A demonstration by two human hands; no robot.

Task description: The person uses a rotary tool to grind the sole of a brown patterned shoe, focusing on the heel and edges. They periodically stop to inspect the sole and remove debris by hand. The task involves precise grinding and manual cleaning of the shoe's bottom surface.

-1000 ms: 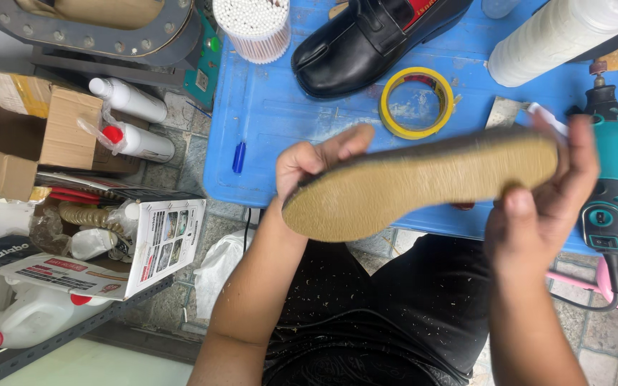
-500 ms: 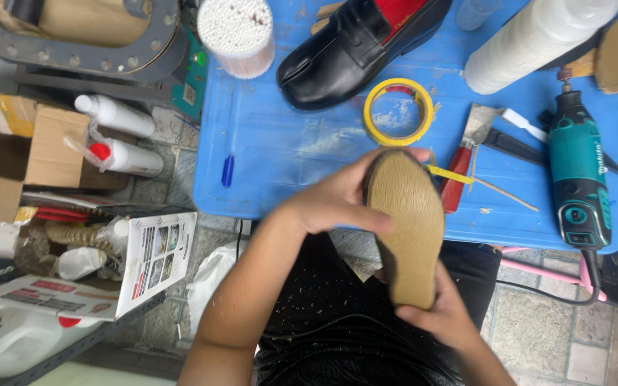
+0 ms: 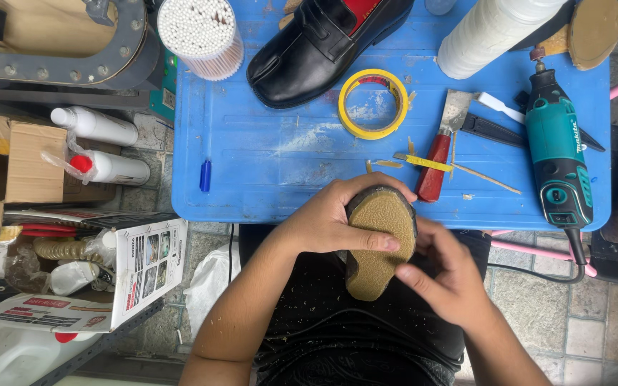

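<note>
While left hand (image 3: 323, 225) has its grip closed round the tan shoe sole (image 3: 379, 243), right hand (image 3: 448, 275), fingers loosely curled w/ nothing grasped, should rub evenly along the edge.

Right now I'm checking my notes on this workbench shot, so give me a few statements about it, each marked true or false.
1. Both hands are on the tan shoe sole. True: the left hand wraps over it and the right hand touches its edge.
2. The black shoe lies on the blue table. True.
3. The roll of yellow tape sits on the floor. False: it lies on the blue table, beside the black shoe.
4. The right hand holds the teal rotary tool. False: the tool lies untouched on the table.
5. The red-handled scraper lies between the tape and the rotary tool. True.
</note>
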